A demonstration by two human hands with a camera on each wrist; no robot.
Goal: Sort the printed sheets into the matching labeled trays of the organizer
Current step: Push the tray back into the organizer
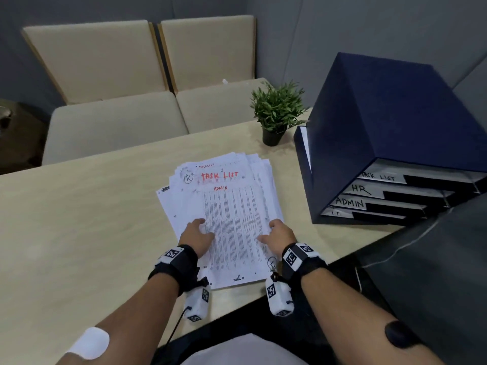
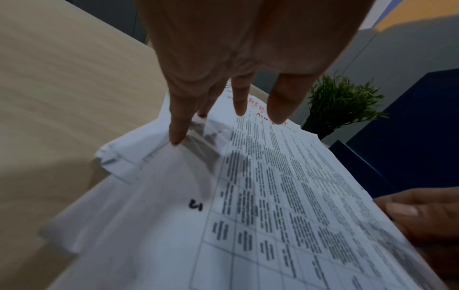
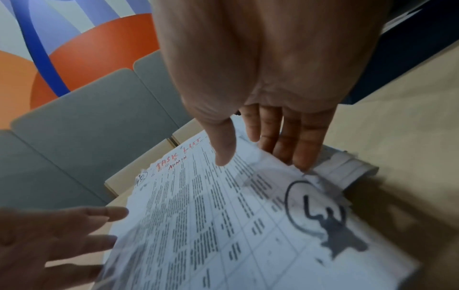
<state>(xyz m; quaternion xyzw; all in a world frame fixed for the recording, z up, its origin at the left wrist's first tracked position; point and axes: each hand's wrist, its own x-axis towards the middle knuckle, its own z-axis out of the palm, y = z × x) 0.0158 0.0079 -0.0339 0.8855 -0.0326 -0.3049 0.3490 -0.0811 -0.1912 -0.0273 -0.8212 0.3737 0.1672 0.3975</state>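
A loose stack of printed sheets (image 1: 232, 206) lies on the table in front of me. Its top sheet (image 2: 273, 196) carries "TASK LIST" and "ADMIN" in red and a circled 18. My left hand (image 1: 196, 233) rests with straight fingers (image 2: 238, 102) on the stack's left edge. My right hand (image 1: 280, 233) is at the right edge. Its thumb (image 3: 223, 155) hovers over the top sheet while its straight fingers (image 3: 298, 149) reach along that edge. The navy organizer (image 1: 382, 122) stands at the right, with trays labeled TASK LIST (image 1: 378, 177), HR (image 1: 361, 189), ADMIN (image 1: 349, 202) and IT (image 1: 336, 213).
A small potted plant (image 1: 276, 111) stands behind the stack, just left of the organizer. Two beige chairs (image 1: 113, 122) face the table's far edge. Bare light wood tabletop (image 1: 79, 219) stretches out to the left. A dark surface with a cable (image 1: 421, 259) lies at the near right.
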